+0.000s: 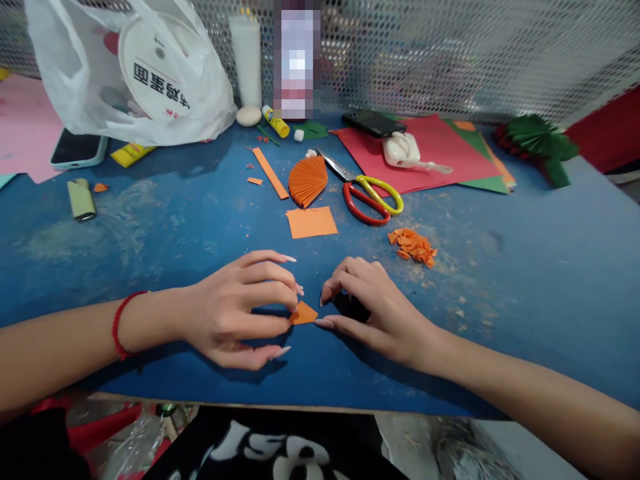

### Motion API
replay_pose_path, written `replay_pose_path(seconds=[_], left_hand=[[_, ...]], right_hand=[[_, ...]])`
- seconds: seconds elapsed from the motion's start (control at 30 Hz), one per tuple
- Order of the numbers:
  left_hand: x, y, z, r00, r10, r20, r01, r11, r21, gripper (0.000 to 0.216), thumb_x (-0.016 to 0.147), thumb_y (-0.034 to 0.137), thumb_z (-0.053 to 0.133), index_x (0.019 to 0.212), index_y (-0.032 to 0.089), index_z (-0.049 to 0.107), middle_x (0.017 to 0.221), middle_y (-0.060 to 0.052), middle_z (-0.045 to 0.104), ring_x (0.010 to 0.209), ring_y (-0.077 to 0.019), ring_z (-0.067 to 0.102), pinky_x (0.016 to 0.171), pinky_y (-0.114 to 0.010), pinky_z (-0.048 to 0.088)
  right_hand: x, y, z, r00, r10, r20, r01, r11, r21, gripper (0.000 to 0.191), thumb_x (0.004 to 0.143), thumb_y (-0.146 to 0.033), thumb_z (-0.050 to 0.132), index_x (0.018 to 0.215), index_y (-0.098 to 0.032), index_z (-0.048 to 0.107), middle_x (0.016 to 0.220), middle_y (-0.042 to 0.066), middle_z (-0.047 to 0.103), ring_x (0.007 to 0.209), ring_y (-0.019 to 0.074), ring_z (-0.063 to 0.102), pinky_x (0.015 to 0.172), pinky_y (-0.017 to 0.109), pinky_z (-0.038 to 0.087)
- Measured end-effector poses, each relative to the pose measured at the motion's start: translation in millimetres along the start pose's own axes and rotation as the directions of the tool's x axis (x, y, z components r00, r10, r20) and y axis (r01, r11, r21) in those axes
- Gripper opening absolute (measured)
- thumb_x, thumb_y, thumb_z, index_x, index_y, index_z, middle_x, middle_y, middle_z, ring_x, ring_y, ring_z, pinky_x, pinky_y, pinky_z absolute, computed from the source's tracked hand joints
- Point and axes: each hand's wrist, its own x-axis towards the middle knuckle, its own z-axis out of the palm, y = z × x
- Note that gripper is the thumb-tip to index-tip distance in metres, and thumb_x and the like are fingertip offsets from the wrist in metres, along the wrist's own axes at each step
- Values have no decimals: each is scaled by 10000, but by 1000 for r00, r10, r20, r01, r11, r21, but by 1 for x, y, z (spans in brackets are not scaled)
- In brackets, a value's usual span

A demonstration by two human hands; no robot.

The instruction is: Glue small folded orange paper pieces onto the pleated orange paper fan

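A small folded piece of orange paper lies on the blue table near its front edge. My left hand holds it down at its left side with the fingertips; the thumb is stretched out, apart from it. My right hand rests to the right, fingers curled and thumb apart from them, the thumb's nail at the paper's right corner. Just beyond lies a flat orange paper rectangle. Farther back are a pleated orange paper fan, an orange paper strip and scissors with red and yellow handles.
A heap of orange paper scraps lies right of centre. Red paper sheets carry a black phone and a white case. A plastic bag, glue stick and lighter are also there. Metal mesh borders the back.
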Motion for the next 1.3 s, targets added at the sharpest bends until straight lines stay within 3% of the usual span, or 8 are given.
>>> replay_pose_path(seconds=[0.37, 0.63, 0.83, 0.93, 1.07, 1.13, 1.17, 1.3], left_hand=[[-2, 1, 3, 948, -281, -147, 269, 958, -97, 172, 835, 177, 617, 666, 177, 580, 867, -54, 636, 958, -201, 578, 937, -398, 472], [-2, 5, 0, 897, -440, 38, 439, 880, -181, 248, 903, 403, 623, 998, 177, 654, 947, -59, 663, 939, -196, 562, 871, -338, 399], [-1, 17, 4, 858, -504, 99, 498, 768, -401, 337, 915, 428, 626, 747, 141, 679, 708, -26, 681, 696, -120, 581, 689, -228, 406], [0, 20, 1, 789, -605, 108, 574, 664, -478, 326, 892, 418, 660, 727, 145, 724, 661, -21, 695, 650, -111, 586, 636, -207, 405], [2, 20, -3, 603, -789, 113, 676, 431, -598, 317, 833, 452, 717, 767, 144, 749, 642, -21, 704, 587, -104, 600, 585, -196, 433], [2, 18, -1, 525, -838, 147, 665, 297, -685, 347, 811, 472, 730, 762, 129, 723, 617, -22, 689, 542, -105, 610, 548, -195, 463], [2, 17, 1, 500, -849, 168, 640, 232, -732, 360, 803, 479, 733, 762, 123, 706, 610, -20, 681, 513, -103, 609, 526, -197, 481], [-1, 11, 5, 465, -861, 207, 563, 108, -819, 366, 773, 465, 766, 811, 106, 701, 626, -16, 677, 464, -85, 605, 504, -194, 530]], right_hand=[[13, -12, 9, 998, -58, -33, 59, 997, 51, 218, 853, -401, 726, 932, -217, 641, 998, 44, 571, 933, 214, 502, 820, 372, 376], [21, -22, 4, 998, 29, -48, -8, 920, 391, 167, 855, -317, 715, 814, -197, 607, 813, 9, 649, 767, 154, 597, 709, 293, 459], [29, -42, 6, 1000, 5, -4, -3, 920, 391, 124, 853, -218, 670, 903, -201, 558, 723, -21, 657, 628, 119, 629, 588, 236, 484], [36, -45, -5, 997, -81, -7, 78, 930, 359, 137, 875, -236, 659, 975, -201, 575, 775, -4, 692, 672, 125, 667, 623, 243, 515], [51, -33, -40, 987, -118, -108, 134, 980, 148, 224, 901, -395, 642, 985, -188, 634, 898, 43, 721, 794, 157, 689, 752, 292, 539], [62, -18, -59, 982, 11, -186, -50, 978, -205, 283, 947, -422, 558, 1088, -187, 628, 1033, 75, 715, 926, 181, 679, 824, 302, 516], [68, -9, -68, 966, 136, -219, -220, 876, -429, 307, 967, -418, 512, 1159, -196, 604, 1120, 85, 695, 1020, 200, 657, 871, 316, 499], [92, 29, -90, 879, 379, -290, -477, 683, -553, 338, 953, -326, 520, 1047, -21, 632, 1104, 274, 648, 1084, 372, 618, 858, 454, 481]])
